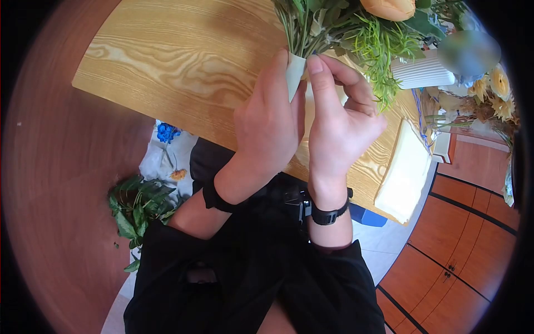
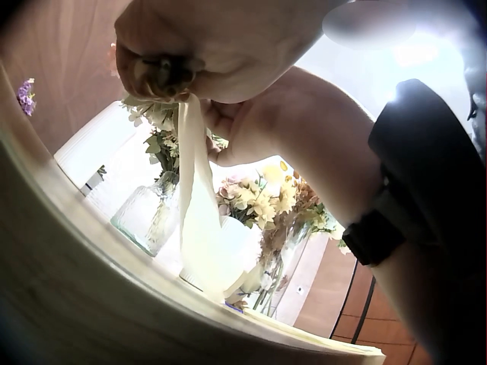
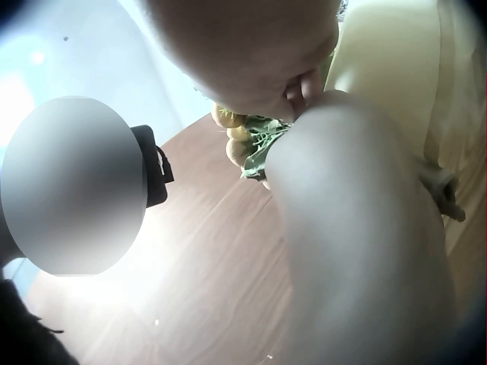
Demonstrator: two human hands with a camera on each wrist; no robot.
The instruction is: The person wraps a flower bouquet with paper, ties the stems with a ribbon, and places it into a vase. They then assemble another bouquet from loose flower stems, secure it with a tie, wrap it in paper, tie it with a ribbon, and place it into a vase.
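Observation:
In the head view, a bouquet (image 1: pixel 317 28) with green stems and a peach bloom is held upright over the table's far side. My left hand (image 1: pixel 264 119) grips its bundled stems, whose cut ends (image 2: pixel 171 72) poke out below the fist in the left wrist view. Cream wrapping strip (image 1: pixel 295 72) lies around the stems between both hands. My right hand (image 1: pixel 340 122) pinches at the strip beside the stems, thumb near the index finger. A long length of the strip hangs down in the left wrist view. Its far side is hidden behind the hands.
A wooden table (image 1: pixel 167 61) spans the front. A white ribbed vase (image 1: pixel 425 72) is at right, with yellow flowers (image 1: pixel 500 86) beyond. Folded cream sheets (image 1: pixel 405 172) lie at the table's right edge. A clear glass vase (image 2: pixel 148 220) stands behind. Green leaves (image 1: pixel 139 209) are below, at left.

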